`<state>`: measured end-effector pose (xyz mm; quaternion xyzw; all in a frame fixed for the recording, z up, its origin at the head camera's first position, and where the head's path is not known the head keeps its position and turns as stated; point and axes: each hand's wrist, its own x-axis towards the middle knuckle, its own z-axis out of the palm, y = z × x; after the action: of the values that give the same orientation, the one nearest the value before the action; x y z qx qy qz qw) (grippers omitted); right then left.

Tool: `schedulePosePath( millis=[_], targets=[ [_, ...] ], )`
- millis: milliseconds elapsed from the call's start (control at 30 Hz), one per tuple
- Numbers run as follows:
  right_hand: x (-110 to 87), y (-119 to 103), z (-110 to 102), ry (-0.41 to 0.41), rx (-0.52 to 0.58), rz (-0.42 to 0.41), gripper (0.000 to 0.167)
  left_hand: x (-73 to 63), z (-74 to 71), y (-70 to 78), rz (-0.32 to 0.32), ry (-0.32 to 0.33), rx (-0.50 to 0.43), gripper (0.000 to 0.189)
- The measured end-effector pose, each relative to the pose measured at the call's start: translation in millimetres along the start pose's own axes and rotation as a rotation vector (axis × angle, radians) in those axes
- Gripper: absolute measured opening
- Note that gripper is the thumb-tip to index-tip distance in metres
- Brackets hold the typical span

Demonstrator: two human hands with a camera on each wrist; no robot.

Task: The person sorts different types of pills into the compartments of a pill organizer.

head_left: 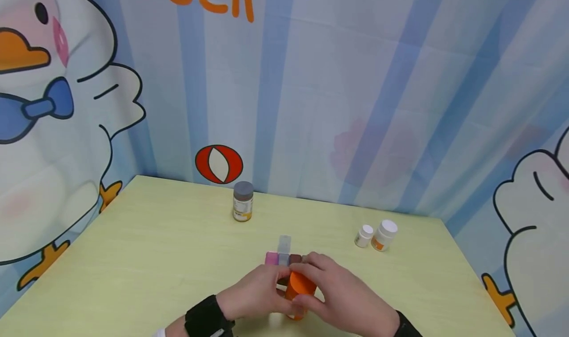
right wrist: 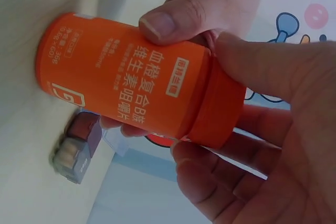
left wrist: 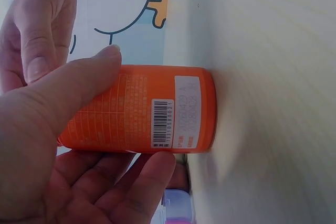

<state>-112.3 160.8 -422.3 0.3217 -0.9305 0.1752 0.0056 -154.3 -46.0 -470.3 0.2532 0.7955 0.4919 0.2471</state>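
My left hand (head_left: 255, 292) grips the body of an orange vitamin bottle (right wrist: 121, 72), thumb on one side and fingers on the other. The right hand (head_left: 342, 295) holds its orange cap (right wrist: 218, 103) between thumb and fingers. The cap sits on the bottle. In the left wrist view, the bottle's printed side (left wrist: 139, 111) shows a barcode and a white date patch. Just behind the bottle lies a pill organizer (head_left: 283, 259) with coloured compartments, one clear lid (head_left: 284, 243) standing up. In the right wrist view, tan pills (right wrist: 68, 151) show in a grey compartment; my hands hide part of the organizer.
A brown bottle with a grey cap (head_left: 243, 202) stands near the back edge of the pale yellow table (head_left: 146, 243). Two white bottles, one small (head_left: 364, 236) and one larger (head_left: 384, 235), stand at the back right. A cartoon-printed curtain (head_left: 311, 90) hangs behind.
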Motion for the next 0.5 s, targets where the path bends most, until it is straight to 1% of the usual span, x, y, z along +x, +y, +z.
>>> schedulePosePath(
  millis=[100, 133, 233, 333, 433, 500],
  targets=[
    [-2.5, 0.5, -1.6, -0.003, -0.027, -0.031, 0.049, 0.0, -0.4, -1.2, 0.005, -0.004, -0.014, 0.043],
    [-2.9, 0.5, -2.0, -0.002, -0.030, -0.031, 0.051, 0.0, -0.4, -1.6, 0.006, -0.007, -0.016, 0.043],
    [-2.6, 0.0, -2.2, 0.015, -0.017, -0.003, 0.058, 0.5, -0.3, -2.5, 0.010, -0.011, -0.011, 0.043],
    [-0.7, -1.8, -2.0, 0.020, -0.004, 0.054, 0.063, 0.9, 0.3, -3.0, 0.002, -0.009, -0.002, 0.042],
    [-0.2, -3.4, -2.0, 0.015, -0.012, 0.076, 0.060, 0.9, 0.7, -2.6, -0.009, -0.006, 0.005, 0.042],
    [-1.2, -3.9, -2.2, 0.012, -0.023, 0.060, 0.053, 0.8, 0.4, -2.0, -0.010, -0.007, -0.002, 0.043]
  ],
)
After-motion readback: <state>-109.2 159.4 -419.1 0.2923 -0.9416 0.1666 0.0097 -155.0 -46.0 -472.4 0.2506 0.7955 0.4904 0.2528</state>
